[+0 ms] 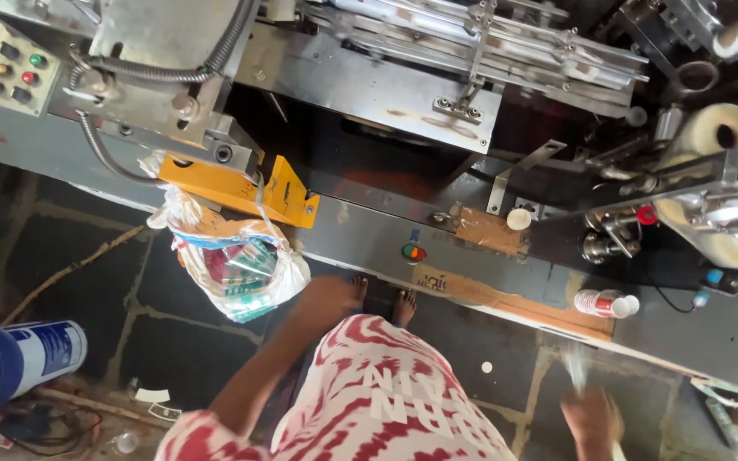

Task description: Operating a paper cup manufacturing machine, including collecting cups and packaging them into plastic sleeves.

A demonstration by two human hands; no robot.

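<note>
My left hand (328, 297) reaches forward at the end of my bare arm. It is blurred and sits just right of a clear plastic bag (241, 266), which holds green and white packets and hangs from a yellow bracket (245, 189) on the machine. I cannot tell whether the hand touches the bag. My right hand (593, 420) is low at the right, blurred by motion, with a pale thin streak (576, 369) rising from it. What that streak is stays unclear. My red and white shirt (386, 401) fills the bottom centre.
A grey metal packing machine (386, 90) spans the top, with a button panel (14, 72) at the left and film rolls (719, 130) at the right. A red and white cup stack (604, 303) lies on its ledge. A blue drum (10, 363) lies on the dark floor at the left.
</note>
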